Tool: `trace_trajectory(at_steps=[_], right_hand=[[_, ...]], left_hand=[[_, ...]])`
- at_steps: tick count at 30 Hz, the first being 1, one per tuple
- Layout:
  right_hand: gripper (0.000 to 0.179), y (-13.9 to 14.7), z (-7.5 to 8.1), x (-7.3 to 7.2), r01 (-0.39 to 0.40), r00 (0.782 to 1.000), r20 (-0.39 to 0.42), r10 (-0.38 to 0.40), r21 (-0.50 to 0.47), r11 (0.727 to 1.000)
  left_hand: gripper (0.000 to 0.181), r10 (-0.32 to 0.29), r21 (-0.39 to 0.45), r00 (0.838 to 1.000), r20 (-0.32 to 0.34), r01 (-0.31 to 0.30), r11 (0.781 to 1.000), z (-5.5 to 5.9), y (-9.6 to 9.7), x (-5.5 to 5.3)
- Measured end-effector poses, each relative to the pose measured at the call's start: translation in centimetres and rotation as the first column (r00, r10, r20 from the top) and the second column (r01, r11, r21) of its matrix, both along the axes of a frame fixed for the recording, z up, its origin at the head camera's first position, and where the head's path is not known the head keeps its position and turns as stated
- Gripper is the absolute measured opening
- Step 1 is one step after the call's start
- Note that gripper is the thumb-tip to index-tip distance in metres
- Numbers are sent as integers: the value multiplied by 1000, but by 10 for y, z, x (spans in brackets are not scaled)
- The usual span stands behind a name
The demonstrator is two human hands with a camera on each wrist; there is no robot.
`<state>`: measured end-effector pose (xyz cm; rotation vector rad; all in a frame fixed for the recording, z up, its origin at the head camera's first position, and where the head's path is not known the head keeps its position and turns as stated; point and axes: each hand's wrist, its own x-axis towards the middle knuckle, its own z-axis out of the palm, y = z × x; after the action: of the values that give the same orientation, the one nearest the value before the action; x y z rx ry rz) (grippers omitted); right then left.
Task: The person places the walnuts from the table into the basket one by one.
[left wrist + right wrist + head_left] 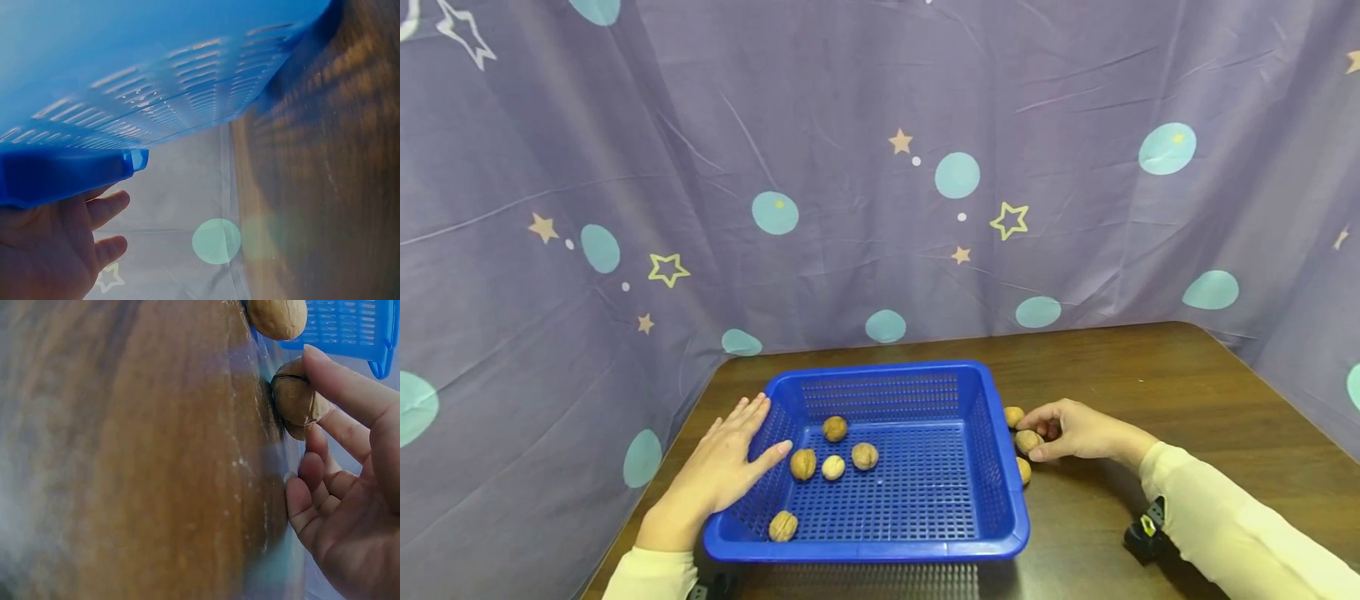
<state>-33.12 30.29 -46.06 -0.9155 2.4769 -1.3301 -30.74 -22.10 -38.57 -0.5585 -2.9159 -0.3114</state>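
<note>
A blue plastic basket (868,550) stands on the table with several walnuts in it, one of them a brown walnut (802,464). My left hand (718,458) rests on the basket's left rim, fingers straight and thumb reaching over the inside. Beyond the right wall, my right hand (1075,433) pinches a walnut (1028,442) between thumb and fingers, low over the table. In the right wrist view the thumb lies on one side of this cracked-looking walnut (292,394). Two more walnuts flank it along the basket wall, a farther walnut (1013,416) and a nearer walnut (1024,471).
The brown wooden table (1157,375) extends to the right of the basket. Behind and at the sides hangs a grey-purple curtain (850,283) with stars and teal spots. A black wrist device (1144,540) sits under the right sleeve.
</note>
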Motion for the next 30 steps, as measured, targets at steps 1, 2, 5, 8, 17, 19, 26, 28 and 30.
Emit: trace_trajectory(at_steps=[1,2,5,8,17,19,26,28,30], right_hand=[[39,0,0,0,-7,1000,2,7,4,1000],[40,0,0,0,-8,1000,6,8,12,1000],[43,0,-2,-1,-5,1000,20,4,30,1000],[44,0,-3,0,1,999,32,-2,42,999],[41,2,-4,1,-3,1000,0,3,35,999],[41,4,-2,2,7,1000,-8,-6,33,999],[40,14,22,5,37,997,-74,-36,12,999],[41,15,32,4,50,994,-99,-47,20,999],[42,14,44,3,58,993,-109,-55,24,998]], left_hand=[[85,1,0,1000,0,-1,1000,0,0,0],[85,3,0,1000,-1,-3,1000,0,0,0],[83,4,2,1000,-4,-4,1000,0,0,1],[84,5,0,1000,-6,-5,1000,0,0,1],[87,6,-9,1000,-19,-6,1000,-1,1,3],[87,8,-7,1000,-17,-8,1000,-1,2,4],[83,14,0,1000,-11,-14,1000,2,4,5],[83,16,1,1000,-13,-16,1000,2,4,5],[84,16,0,1000,-13,-16,1000,3,4,5]])
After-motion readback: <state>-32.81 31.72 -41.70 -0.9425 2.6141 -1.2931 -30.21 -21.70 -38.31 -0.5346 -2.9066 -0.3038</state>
